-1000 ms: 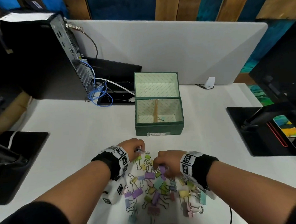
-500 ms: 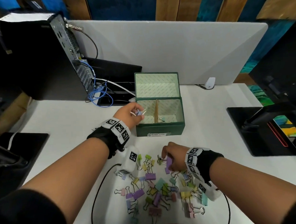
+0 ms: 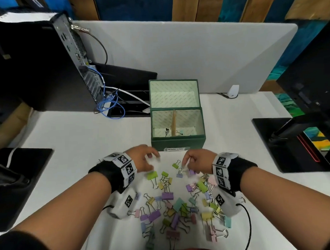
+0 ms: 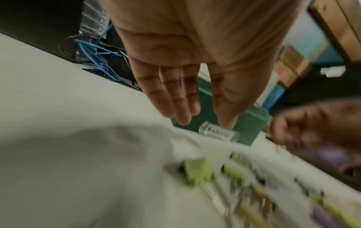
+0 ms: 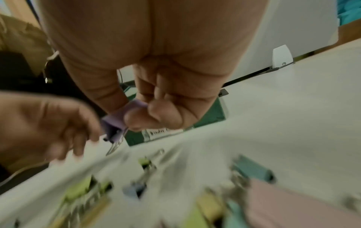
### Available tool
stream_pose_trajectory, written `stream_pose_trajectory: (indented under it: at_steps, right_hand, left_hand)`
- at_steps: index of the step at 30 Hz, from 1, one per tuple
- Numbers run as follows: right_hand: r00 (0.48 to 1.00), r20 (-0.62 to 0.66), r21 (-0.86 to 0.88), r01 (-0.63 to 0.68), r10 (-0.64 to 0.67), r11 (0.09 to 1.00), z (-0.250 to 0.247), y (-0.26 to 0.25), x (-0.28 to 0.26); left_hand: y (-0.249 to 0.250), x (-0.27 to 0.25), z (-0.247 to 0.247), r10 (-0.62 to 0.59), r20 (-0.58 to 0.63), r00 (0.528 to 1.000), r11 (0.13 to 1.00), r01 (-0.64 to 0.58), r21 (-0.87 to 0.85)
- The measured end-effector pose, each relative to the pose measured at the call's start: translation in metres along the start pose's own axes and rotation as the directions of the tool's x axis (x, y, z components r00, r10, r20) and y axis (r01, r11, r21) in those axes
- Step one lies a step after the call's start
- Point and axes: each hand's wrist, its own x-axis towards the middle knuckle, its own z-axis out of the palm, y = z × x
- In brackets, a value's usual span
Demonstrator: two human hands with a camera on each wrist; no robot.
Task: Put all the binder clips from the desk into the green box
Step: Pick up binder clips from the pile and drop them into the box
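Both hands hang just above the far edge of the binder clips, low in the middle of the head view. Left hand sits left of centre with its fingers straight, close together and pointing down at the white desk; nothing is between them, and the left wrist view shows the palm bare. Right hand sits right of centre, curled, and the right wrist view shows its thumb and fingers pinching a purple binder clip by the body, with the wire handles hanging below the fingertips. That clip is off the desk.

Loose clips in purple, green, yellow, pink and teal spread across the lower centre of the head view, between the two wrists and toward the bottom edge. A light green clip lies just below the left hand.

Directly above the hands in the head view stands the green box, lid open and tipped back, a paper label on its front wall. A wooden divider splits the inside into two compartments; at least one clip lies on the floor on each side of it.

A black computer tower with blue cables fills the upper left, and a grey partition runs across the top.
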Motion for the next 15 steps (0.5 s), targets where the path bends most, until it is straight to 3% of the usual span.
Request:
stream_pose_trajectory:
  at_steps: [3,7,12,15]
  right_hand:
    - [0.995,-0.099,0.223,0.036,-0.014,0.974,-0.019,-0.016,0.002]
    - [0.970,-0.239,0.501,0.152,-0.032,0.852,-0.044,-0.043,0.010]
    - [0.937,-0.312,0.219,0.235,-0.160,0.947,-0.045,-0.051,0.022]
    - [0.932,-0.314,0.145,0.235,-0.180,0.961,-0.036,-0.038,0.014]
  left_hand:
    - [0.001,-0.003,0.015,0.002,0.222,0.975,0.971,-0.055,0.234]
    - [0.005,-0.001,0.029,-0.036,0.262,0.964,0.943,-0.054,0.329]
    - [0.002,0.000,0.031,-0.021,0.178,0.984,0.944,-0.039,0.328]
    - [-0.003,-0.003,0.024,0.010,0.117,0.993,0.961,-0.042,0.275]
